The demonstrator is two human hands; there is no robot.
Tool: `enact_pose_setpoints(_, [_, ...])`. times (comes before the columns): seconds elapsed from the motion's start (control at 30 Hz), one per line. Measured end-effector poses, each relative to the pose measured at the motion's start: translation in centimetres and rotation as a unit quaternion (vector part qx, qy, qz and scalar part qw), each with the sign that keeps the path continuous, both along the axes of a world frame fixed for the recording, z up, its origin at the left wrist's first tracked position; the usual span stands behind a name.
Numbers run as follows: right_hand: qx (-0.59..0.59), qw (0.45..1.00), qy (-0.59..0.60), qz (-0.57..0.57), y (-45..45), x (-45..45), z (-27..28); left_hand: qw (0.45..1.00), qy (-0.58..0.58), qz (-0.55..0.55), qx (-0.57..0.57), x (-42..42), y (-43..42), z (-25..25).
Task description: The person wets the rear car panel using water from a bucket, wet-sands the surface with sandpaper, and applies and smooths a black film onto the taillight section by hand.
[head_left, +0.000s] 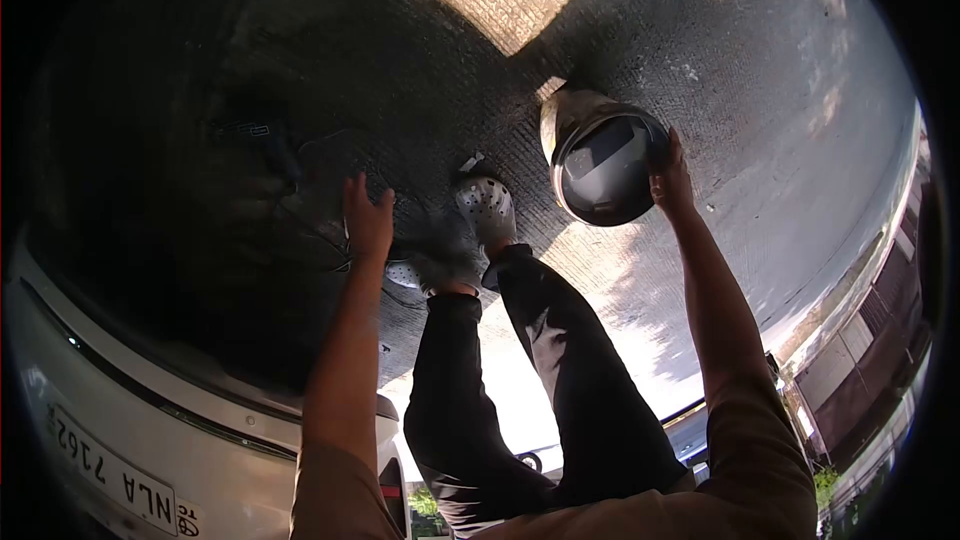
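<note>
My right hand (673, 178) is closed on the right edge of a round bucket (655, 130), which is tilted so that its opening faces me. The outside of the bucket looks pale, and its dark inside shows a bright patch; whether it holds liquid I cannot tell. My left hand (368, 220) is held out over the shaded ground with its fingers apart and nothing in it. Beyond it lies a dark object (278, 148) with a small label, too dim to name. Thin dark cords run near that hand.
Between my hands are my feet in light perforated clogs (486, 208). A white car's rear (200, 450) with a number plate (110, 465) stands at the lower left. The concrete ground (740, 70) is partly shaded. Along the right edge runs a wall or fence (860, 340).
</note>
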State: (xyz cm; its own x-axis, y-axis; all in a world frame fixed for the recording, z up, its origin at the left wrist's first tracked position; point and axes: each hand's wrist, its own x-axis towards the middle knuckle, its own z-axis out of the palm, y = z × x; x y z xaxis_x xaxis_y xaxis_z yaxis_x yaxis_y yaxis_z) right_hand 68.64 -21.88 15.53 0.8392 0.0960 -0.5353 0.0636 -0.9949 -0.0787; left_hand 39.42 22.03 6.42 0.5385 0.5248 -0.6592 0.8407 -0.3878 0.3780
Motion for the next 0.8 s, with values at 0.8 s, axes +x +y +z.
enact_pose_setpoints(0.8, [-0.006,0.962,0.130,0.238,0.2,-6.2,22.1,0.932,-0.239,0.266,-0.053,-10.7,-45.8,47.9])
